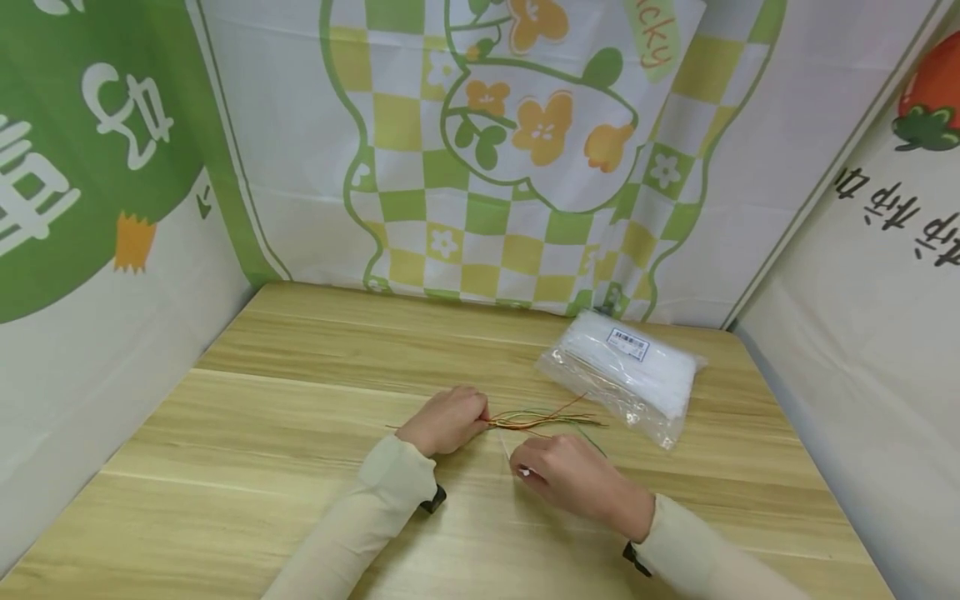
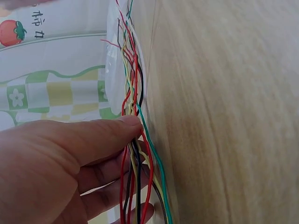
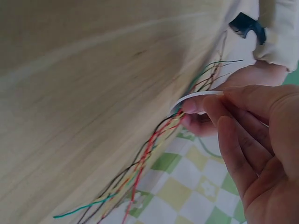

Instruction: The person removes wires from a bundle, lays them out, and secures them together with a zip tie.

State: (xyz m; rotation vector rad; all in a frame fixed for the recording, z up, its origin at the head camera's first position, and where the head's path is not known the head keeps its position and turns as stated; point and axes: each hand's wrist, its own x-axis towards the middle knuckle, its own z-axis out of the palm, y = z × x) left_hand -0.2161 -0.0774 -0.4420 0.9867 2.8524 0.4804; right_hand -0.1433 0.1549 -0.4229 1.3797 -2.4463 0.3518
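Observation:
A loose bundle of thin wires (image 1: 540, 421) in red, black, yellow and green lies just over the wooden table. My left hand (image 1: 450, 419) pinches it between thumb and fingers, and in the left wrist view the wires (image 2: 135, 84) fan out beyond the thumb. My right hand (image 1: 566, 475) is to the right and nearer to me. Its thumb and forefinger pinch one end of a white cable tie (image 3: 198, 94). The tie curves over to the wires, close by the left fingertips, where its far end is hidden.
A clear plastic bag (image 1: 630, 367) packed with white strips and bearing a barcode label lies behind the wires at the right. Printed cloth (image 1: 502, 217) hangs behind the table (image 1: 262, 417) and along both sides.

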